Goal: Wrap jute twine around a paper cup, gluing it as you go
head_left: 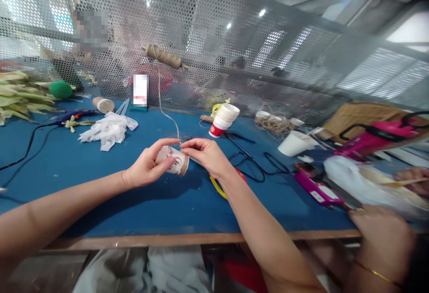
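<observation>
My left hand (150, 162) is closed round a white paper cup (170, 161) with red print, tilted on its side above the blue table. A band of brown twine (184, 164) circles the end of the cup towards my right hand. With finger and thumb pinched together, my right hand (201, 152) holds the strand of twine close to the cup. From there the strand (169, 116) rises to a twine spool (164, 56) hanging on the perforated metal screen. Beneath my right wrist lies a tool with yellow and red handles (218, 189), partly hidden.
Stacked paper cups (225, 119) stand beyond my right hand, near black cables (254, 174). White lace (109, 131), a glue gun (75, 118) and corn husks (23, 96) lie left. At right, a co-worker's hand (382, 228) is beside a purple device (317, 188) and a plastic bag (351, 177).
</observation>
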`<state>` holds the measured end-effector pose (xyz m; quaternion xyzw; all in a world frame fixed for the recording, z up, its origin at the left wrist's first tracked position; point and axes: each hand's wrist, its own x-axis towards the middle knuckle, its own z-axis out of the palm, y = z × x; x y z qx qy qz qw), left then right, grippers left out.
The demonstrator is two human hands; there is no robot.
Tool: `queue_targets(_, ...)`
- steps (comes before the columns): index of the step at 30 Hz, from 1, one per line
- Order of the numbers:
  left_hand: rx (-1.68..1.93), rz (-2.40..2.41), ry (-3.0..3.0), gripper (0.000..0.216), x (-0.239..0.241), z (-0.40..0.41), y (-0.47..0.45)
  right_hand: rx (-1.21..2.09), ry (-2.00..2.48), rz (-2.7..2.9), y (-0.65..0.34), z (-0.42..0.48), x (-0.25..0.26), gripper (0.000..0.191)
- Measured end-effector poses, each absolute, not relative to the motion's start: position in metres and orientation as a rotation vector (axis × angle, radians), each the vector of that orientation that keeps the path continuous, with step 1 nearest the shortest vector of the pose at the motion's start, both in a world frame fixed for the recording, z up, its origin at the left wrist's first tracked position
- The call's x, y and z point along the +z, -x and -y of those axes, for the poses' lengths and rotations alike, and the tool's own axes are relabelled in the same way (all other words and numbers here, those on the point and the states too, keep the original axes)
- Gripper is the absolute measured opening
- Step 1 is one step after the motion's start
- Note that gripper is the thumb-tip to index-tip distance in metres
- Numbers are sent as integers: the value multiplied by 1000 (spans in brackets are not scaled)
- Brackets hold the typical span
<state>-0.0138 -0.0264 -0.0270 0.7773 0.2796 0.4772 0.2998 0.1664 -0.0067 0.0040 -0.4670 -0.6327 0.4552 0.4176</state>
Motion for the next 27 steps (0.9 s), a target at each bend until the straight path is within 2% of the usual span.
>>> queue_targets(5, 1310, -818, -2012, 39, -26, 23, 14, 1151, 1191, 1576, -171, 3, 2, 20)
queue_targets(11, 1389, -1050, -1802, 41, -26, 9, 14, 1208, 1230, 1746, -171, 6, 3, 21)
queue_targets(19, 1113, -1239, -1851, 51, -29, 1, 15, 1154, 1300, 1747, -160, 4, -4, 11)
queue_targets(22, 1032, -1399, -1968, 46, -17, -10, 25, 1167, 1294, 1704, -161, 2, -5, 12)
queue_targets(27, 1012, -2183, -2031, 33, 8, -49, 85, 1189, 1258, 1658, -163, 1, -3, 12)
